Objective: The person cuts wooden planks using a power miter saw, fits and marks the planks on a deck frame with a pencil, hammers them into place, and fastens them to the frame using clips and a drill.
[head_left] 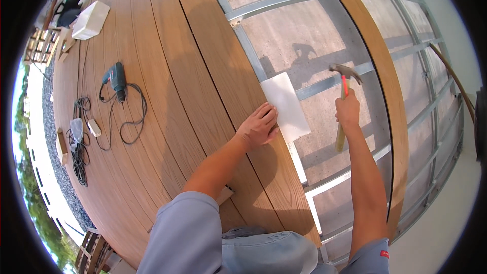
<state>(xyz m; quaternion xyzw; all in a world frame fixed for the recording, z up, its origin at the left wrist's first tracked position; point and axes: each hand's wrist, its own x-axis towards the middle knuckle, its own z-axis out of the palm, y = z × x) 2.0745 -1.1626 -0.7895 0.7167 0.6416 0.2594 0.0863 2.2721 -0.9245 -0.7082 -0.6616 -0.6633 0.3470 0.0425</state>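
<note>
My right hand [348, 106] is wrapped round a claw hammer [341, 134], gripping its pale handle partway up, just below a red-orange band. The hammer is raised above the metal framing, and its shadow falls on the concrete. My left hand [257, 127] lies at the edge of a wood-grain deck board [236, 83], with fingertips and thumb against the near left side of a flat white block [287, 106]. That block sits along the board's edge, partly over a metal joist. What the left fingertips grip is partly hidden.
Metal joists [284, 3] cross the concrete at right, bordered by a curved-looking brown board [373, 45]. On the laid decking at left are a blue corded drill [116, 80], coiled black cable [79, 160] and a white box [91, 20]. A short board piece [224, 195] lies near my left elbow.
</note>
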